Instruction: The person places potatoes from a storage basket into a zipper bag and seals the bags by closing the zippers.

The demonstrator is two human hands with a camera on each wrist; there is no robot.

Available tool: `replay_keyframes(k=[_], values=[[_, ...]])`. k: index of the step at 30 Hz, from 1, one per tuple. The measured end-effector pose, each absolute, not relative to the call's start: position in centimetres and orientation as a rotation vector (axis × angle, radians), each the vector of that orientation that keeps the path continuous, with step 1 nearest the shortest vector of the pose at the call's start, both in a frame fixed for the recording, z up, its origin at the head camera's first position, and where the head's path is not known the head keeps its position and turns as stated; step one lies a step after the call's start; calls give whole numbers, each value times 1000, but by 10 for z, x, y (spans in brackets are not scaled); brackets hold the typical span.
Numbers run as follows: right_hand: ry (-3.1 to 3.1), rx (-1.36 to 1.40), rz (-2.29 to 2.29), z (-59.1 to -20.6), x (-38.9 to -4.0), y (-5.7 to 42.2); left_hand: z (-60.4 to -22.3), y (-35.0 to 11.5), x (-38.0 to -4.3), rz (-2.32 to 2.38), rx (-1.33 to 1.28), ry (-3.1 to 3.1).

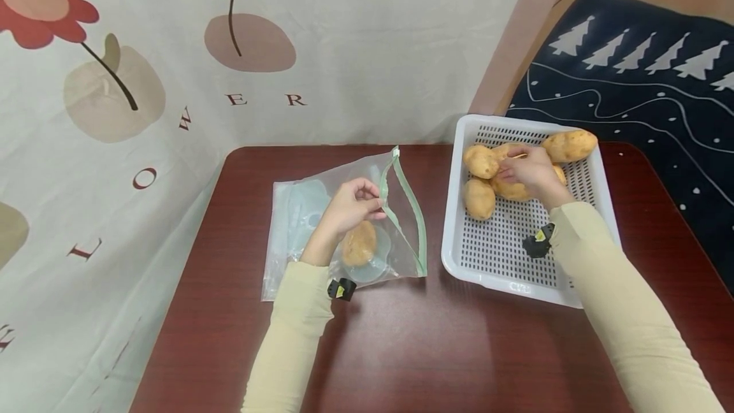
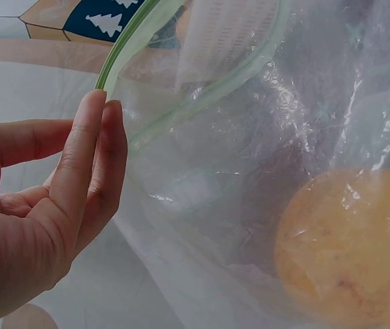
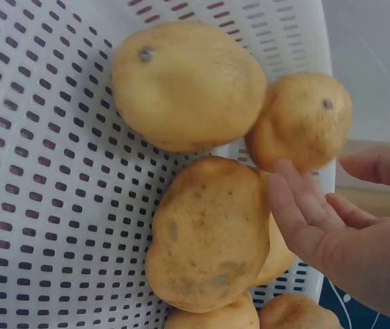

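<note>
A clear zip bag point(image 1: 298, 209) with a green zip strip lies on the table, its mouth gaping to the right. My left hand point(image 1: 351, 206) pinches the bag's near zip edge point(image 2: 105, 75) between thumb and fingertips. One potato point(image 1: 359, 244) shows through the plastic, below that hand. To the right, my right hand point(image 1: 530, 171) reaches into a white basket point(image 1: 453, 222) over several potatoes point(image 1: 480, 199). In the right wrist view its fingertips are at a small potato point(image 3: 301, 120), thumb spread apart; whether they touch it I cannot tell.
The dark red table point(image 1: 424, 343) carries both bag and basket. Behind it hangs a pale printed cloth point(image 1: 367, 50); a navy cloth with white trees point(image 1: 631, 94) is at the right. Another potato point(image 1: 569, 145) lies at the basket's far right corner.
</note>
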State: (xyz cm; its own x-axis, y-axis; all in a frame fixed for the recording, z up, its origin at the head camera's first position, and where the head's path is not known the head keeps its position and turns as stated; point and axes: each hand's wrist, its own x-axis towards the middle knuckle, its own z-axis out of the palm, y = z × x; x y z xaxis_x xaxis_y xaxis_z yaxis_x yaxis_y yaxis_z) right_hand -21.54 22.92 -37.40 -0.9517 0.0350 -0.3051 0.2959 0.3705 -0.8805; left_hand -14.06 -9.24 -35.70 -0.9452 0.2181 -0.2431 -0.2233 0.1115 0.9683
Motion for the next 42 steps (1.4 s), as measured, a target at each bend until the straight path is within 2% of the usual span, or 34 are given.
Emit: replay_keyframes(k=[42], values=[[2471, 240, -1494, -385, -217, 223, -359, -94, -140, 1895, -13, 2073]])
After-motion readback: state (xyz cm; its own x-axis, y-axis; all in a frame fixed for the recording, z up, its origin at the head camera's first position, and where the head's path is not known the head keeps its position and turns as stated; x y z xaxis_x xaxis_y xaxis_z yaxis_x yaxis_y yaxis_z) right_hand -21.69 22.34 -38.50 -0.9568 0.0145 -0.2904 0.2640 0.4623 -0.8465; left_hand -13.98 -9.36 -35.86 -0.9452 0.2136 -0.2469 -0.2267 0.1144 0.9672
